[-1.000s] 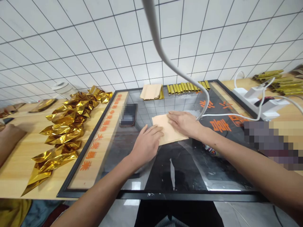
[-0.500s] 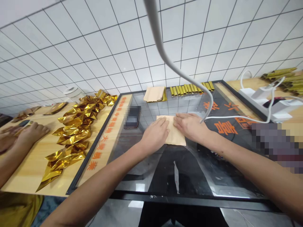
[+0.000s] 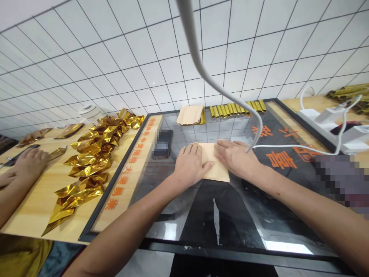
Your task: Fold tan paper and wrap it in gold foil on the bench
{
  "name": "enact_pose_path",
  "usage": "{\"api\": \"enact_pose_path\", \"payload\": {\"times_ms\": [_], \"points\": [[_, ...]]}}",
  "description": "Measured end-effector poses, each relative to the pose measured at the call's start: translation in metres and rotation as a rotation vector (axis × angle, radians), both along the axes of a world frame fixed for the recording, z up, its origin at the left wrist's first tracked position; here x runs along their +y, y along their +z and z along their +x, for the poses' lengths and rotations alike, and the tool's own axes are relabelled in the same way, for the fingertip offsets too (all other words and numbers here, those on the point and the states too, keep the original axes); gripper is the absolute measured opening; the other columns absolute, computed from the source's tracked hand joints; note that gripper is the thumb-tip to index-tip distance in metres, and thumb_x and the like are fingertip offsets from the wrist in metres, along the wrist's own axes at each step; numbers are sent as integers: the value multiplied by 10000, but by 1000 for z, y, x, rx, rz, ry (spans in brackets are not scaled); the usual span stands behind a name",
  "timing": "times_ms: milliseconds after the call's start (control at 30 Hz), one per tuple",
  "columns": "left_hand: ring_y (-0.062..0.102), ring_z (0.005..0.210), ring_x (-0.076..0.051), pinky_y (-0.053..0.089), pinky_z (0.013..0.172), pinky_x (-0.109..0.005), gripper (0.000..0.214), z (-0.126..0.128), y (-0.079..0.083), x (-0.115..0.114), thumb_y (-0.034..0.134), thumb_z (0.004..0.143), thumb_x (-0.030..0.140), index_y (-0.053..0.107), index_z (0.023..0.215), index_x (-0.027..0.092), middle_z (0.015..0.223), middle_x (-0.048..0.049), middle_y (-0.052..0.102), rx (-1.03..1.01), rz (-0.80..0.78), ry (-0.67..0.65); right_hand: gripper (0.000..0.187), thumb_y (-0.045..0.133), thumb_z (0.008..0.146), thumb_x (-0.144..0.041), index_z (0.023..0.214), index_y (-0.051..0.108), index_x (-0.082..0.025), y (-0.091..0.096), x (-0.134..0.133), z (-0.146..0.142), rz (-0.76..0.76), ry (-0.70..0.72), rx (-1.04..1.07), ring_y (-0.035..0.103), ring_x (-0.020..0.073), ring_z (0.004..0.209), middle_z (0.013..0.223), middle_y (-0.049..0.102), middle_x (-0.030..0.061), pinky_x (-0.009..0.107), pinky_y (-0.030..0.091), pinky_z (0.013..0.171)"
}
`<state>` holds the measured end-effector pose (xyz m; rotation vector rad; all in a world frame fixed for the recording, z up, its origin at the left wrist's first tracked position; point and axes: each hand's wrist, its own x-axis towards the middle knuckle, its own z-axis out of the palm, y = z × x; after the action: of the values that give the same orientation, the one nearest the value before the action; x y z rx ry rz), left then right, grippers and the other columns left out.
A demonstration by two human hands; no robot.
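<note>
A flat tan paper sheet (image 3: 216, 170) lies on the glass-topped framed board (image 3: 230, 215) in front of me. My left hand (image 3: 190, 163) rests flat on the sheet's left part, fingers stretched out and thumb across it. On the right part, my right hand (image 3: 235, 156) presses down with its fingers extended. Both hands almost touch over the sheet, and neither lifts it.
A heap of gold foil pouches (image 3: 89, 154) lies on the wooden table at left, where another person's hand (image 3: 27, 161) rests. A phone (image 3: 163, 143), a tan paper stack (image 3: 190, 114) and gold rolls (image 3: 236, 107) sit behind. White cable (image 3: 225, 92) hangs overhead; chargers (image 3: 331, 115) at right.
My hands have drawn together over the sheet and squared it up. My view has shifted slightly. The other person's hand came further onto the table at left.
</note>
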<state>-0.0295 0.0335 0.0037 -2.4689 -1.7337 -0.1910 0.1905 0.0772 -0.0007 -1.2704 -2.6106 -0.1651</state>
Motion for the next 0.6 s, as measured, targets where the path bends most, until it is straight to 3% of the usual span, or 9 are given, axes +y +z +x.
{"api": "enact_pose_path", "payload": {"times_ms": [167, 333, 433, 600], "points": [[542, 1453, -388, 404, 1216, -569, 623, -3, -1, 2, 528, 1091, 613, 613, 1426, 95, 1538, -233, 625, -18, 49, -34, 356, 459, 1115, -285, 1298, 750, -191, -3, 1, 1, -11, 1, 21, 726, 324, 1305, 1491, 721, 168, 521, 516, 1133], [639, 1263, -296, 493, 1119, -460, 294, -13, -1, 15, 514, 1109, 338, 673, 1295, 173, 1348, -134, 692, -65, 18, -47, 305, 510, 1101, -298, 1237, 770, -216, 5, 4, 3, -48, -1, 28, 727, 317, 1301, 1465, 741, 148, 488, 523, 1120], [618, 1314, -303, 484, 1138, -465, 292, -16, -2, 18, 531, 1098, 322, 671, 1312, 181, 1358, -131, 685, -72, 25, -50, 289, 522, 1101, -302, 1227, 770, -225, 12, 5, 4, -65, -13, 2, 722, 315, 1303, 1474, 738, 139, 468, 515, 1121], [518, 1500, -350, 399, 1245, -533, 410, -16, -5, 11, 510, 1121, 387, 640, 1434, 157, 1546, -165, 630, -54, 43, -39, 319, 497, 1116, -298, 1261, 768, -213, 19, 1, 4, -92, -38, -3, 723, 310, 1297, 1492, 727, 139, 484, 497, 1151]]}}
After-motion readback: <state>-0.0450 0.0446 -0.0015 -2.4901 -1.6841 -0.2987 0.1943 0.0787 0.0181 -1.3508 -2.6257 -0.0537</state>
